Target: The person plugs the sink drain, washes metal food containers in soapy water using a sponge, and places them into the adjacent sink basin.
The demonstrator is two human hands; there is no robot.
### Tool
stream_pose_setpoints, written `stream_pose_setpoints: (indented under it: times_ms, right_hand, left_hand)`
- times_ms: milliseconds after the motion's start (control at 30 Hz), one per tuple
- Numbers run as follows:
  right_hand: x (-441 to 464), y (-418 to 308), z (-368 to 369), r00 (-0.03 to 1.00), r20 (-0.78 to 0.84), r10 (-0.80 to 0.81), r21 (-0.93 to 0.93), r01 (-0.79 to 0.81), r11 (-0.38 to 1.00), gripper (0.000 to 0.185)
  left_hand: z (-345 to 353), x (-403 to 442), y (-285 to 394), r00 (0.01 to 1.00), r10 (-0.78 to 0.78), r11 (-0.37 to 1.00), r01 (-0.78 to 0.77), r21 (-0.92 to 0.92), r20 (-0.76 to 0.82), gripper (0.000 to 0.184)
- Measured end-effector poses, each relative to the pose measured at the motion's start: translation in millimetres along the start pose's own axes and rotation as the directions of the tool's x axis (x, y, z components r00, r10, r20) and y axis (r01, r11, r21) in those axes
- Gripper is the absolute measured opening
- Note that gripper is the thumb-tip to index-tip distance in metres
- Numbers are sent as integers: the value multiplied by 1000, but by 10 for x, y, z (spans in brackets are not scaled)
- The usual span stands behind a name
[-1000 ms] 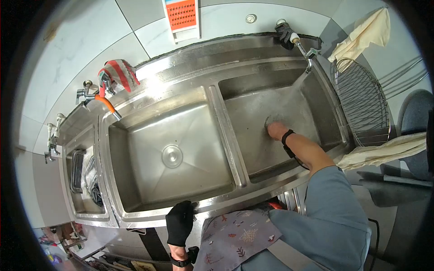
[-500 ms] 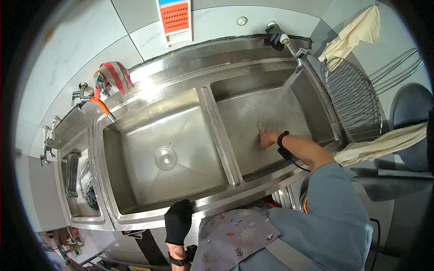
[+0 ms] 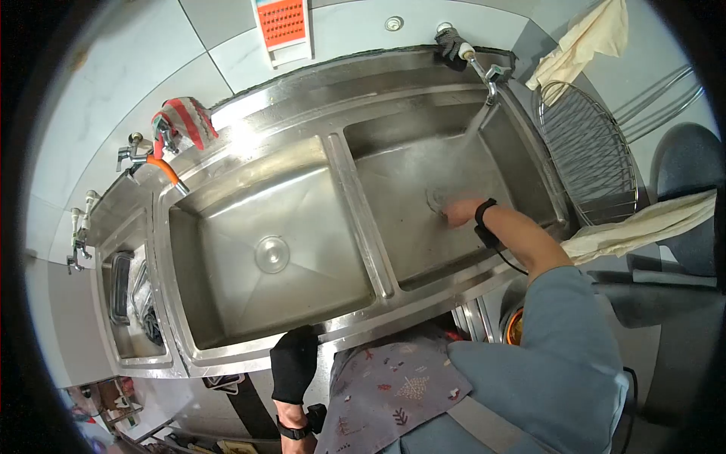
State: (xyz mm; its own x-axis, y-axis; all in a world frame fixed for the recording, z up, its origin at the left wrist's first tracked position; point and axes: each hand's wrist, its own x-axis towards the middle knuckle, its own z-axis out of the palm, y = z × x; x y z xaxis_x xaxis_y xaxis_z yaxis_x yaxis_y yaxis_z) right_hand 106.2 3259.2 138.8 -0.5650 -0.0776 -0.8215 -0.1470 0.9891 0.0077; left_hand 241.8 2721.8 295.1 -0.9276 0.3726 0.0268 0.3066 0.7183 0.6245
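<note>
My right hand (image 3: 460,213), bare with a black band at the wrist, reaches down into the right sink basin (image 3: 408,261). Its fingers look bunched together beside the round drain (image 3: 436,200); steam and glare hide what they may hold. Water runs from the tap (image 3: 492,85) into this basin's back corner, and haze hangs over it. In a black glove, my left hand (image 3: 295,365) lies at the front rim of the left basin (image 3: 227,344). The dark glove does not let me make out its fingers.
An orange-spouted tap (image 3: 162,168) and a striped cloth (image 3: 187,121) are at the back left. A red grater (image 3: 281,23) leans on the wall. At right are a wire basket strainer (image 3: 594,151) and cream cloths (image 3: 643,227). A small left basin (image 3: 140,352) holds several items.
My right hand has shifted slightly right and up in the basin, and the drain beside it now shows more. My left hand stays at the rim. The whole view has moved a little.
</note>
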Motion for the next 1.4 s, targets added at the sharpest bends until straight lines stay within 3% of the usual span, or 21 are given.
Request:
stream_pose_setpoints:
  times_ms: [33, 100, 200, 333, 400, 433, 533, 567, 633, 667, 733, 767, 833, 933, 1000, 1033, 1100, 1133, 1233, 1300, 1400]
  right_hand:
    - [41, -45, -11, 1000, 1, -6, -1, 6, 1000, 47]
    - [87, -191, -26, 981, 190, 40, 37, -47, 998, 42]
    - [-300, -472, -250, 997, 73, 36, -7, -36, 999, 42]
    - [-97, -354, -314, 995, 80, 57, 47, -61, 997, 35]
    - [-151, -342, -416, 990, -93, 106, -33, -109, 994, 33]
    - [-105, -311, -404, 990, -95, 102, -33, -106, 994, 33]
    - [83, -214, -138, 964, -129, 231, 143, -213, 967, 30]
    - [135, -235, 68, 912, -371, 175, 50, -169, 984, 29]
    - [246, -249, 118, 809, -581, 86, -53, -143, 988, 29]
    - [327, -181, 62, 940, -322, 113, -23, -127, 992, 31]
    - [282, -165, -12, 991, -48, 128, 7, -127, 992, 34]
    - [228, -202, 7, 988, -17, 155, -26, -156, 987, 35]
    - [64, -305, -213, 984, 2, 176, -67, -175, 982, 36]
    - [-125, -301, -399, 992, 21, 124, 68, -125, 990, 35]
    - [-9, -204, -384, 979, -73, 188, 314, -156, 936, 43]
    - [69, -191, -351, 981, -72, 180, 313, -150, 938, 43]
    - [174, -171, -178, 954, -220, 205, 243, -149, 958, 56]
    - [232, -175, -108, 955, -212, 209, 253, -153, 955, 56]
    - [346, -237, -10, 977, -41, 209, 46, -207, 977, 70]
    - [308, -271, 48, 991, -3, 135, -210, -133, 969, 77]
    - [698, -111, 317, 990, -34, 137, -215, -142, 966, 85]
  left_hand:
    - [-4, 0, 37, 1000, -26, 999, 26, -26, 0, 16]
    - [-12, 14, 90, 1000, -18, 1000, 19, -18, 8, 16]
    - [-17, 29, 103, 1000, 6, 1000, -6, -15, -25, 15]
    - [-45, -49, 142, 999, -42, 999, 42, -6, -8, 16]
    - [-70, -101, 178, 998, -65, 998, 65, 0, -8, 16]
    - [-71, -114, 186, 997, -81, 997, 81, -1, -2, 16]
    - [-43, -176, 117, 999, -35, 998, 35, 56, 3, 16]
    - [-30, -194, 90, 999, -41, 997, 40, 59, 1, 16]
    - [-2, -229, 57, 998, -29, 999, 31, 38, -47, 16]
    - [11, -238, 63, 999, -31, 999, 32, 34, -35, 16]
    - [28, -207, 80, 999, -36, 999, 37, 20, -32, 16]
    - [23, -193, 90, 999, -32, 999, 33, 21, -37, 16]
    - [17, -176, 111, 999, -40, 998, 40, 43, -1, 17]
    - [-2, -154, 136, 999, -45, 996, 43, 82, 18, 17]
    - [-8, -166, 141, 998, -57, 996, 57, 70, -3, 16]
    - [-4, -168, 142, 998, -62, 997, 63, 53, -16, 16]
    - [12, -158, 142, 998, -61, 995, 61, 78, 8, 16]
    - [22, -140, 145, 998, -53, 994, 51, 99, 25, 16]
    - [40, -93, 192, 996, -86, 995, 84, 62, 39, 16]
    - [39, -35, 209, 998, -52, 997, 50, 64, 27, 16]
    - [13, 7, 179, 1000, -17, 997, 16, 79, 12, 16]
